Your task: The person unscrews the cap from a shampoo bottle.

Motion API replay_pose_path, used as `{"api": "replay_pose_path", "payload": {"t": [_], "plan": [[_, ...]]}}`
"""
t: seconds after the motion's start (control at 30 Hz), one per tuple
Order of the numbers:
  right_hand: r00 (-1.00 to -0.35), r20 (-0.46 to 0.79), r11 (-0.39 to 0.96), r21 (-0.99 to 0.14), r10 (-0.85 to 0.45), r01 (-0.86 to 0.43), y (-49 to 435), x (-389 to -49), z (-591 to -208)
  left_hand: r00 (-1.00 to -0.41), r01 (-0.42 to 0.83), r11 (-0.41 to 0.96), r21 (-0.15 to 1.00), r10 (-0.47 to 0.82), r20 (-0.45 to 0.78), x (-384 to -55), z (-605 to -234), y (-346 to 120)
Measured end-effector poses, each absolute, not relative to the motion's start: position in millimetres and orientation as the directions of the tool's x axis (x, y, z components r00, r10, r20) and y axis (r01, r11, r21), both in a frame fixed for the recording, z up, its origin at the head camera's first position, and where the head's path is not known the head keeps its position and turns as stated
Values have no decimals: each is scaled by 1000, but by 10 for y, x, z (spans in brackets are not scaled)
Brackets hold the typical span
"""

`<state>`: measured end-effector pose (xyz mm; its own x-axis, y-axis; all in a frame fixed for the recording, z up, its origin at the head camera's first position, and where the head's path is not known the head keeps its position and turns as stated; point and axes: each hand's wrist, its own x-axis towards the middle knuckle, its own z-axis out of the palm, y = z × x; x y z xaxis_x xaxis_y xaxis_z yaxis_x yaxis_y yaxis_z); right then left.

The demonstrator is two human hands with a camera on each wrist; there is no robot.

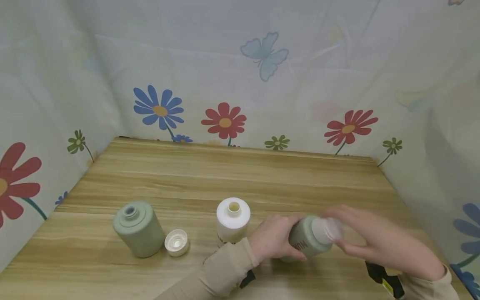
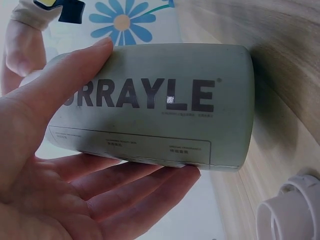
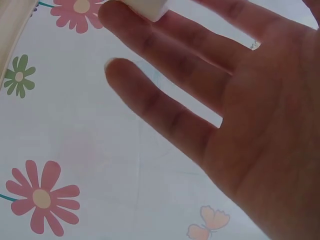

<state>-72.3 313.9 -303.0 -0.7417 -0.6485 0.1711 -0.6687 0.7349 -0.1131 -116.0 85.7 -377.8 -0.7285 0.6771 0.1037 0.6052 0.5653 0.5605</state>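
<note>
My left hand [image 1: 275,236] grips a sage-green bottle [image 1: 308,241] that leans to the right with dark lettering on its side. In the left wrist view the same bottle [image 2: 165,112] lies between thumb and fingers. At its top end is a white cap [image 1: 325,230], slightly blurred, and my right hand [image 1: 382,239] holds it between thumb and fingers. Only a corner of the cap [image 3: 150,6] shows at the top of the right wrist view. Just left of my left hand stands a white bottle [image 1: 233,221] without a cap, its lower part hidden by the sleeve.
Further left, another sage-green bottle [image 1: 140,233] stands uncapped, showing its bare neck. A loose white cap [image 1: 176,242] lies upturned beside it. All stand on a wood-grain table [image 1: 232,171], with a flower-printed curtain [image 1: 292,96] behind and at both sides.
</note>
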Motion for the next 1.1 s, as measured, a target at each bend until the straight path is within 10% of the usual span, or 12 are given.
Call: {"api": "replay_pose_path", "payload": {"t": [0.53,0.9,1.1], "plan": [[-610,191,603,-102,-769,-792,3219,-751,-3063,-726,601,566,565,682,89,-1166,-3787,863],[-858,61,839,-183,-510,-512,3100,-754,-3048,-729,607,567,557,677,105,-1161,-3787,860],[-884,-19,867,-206,-468,-454,3055,-775,-3030,-729,611,571,548,676,107,-1162,-3788,863]]}}
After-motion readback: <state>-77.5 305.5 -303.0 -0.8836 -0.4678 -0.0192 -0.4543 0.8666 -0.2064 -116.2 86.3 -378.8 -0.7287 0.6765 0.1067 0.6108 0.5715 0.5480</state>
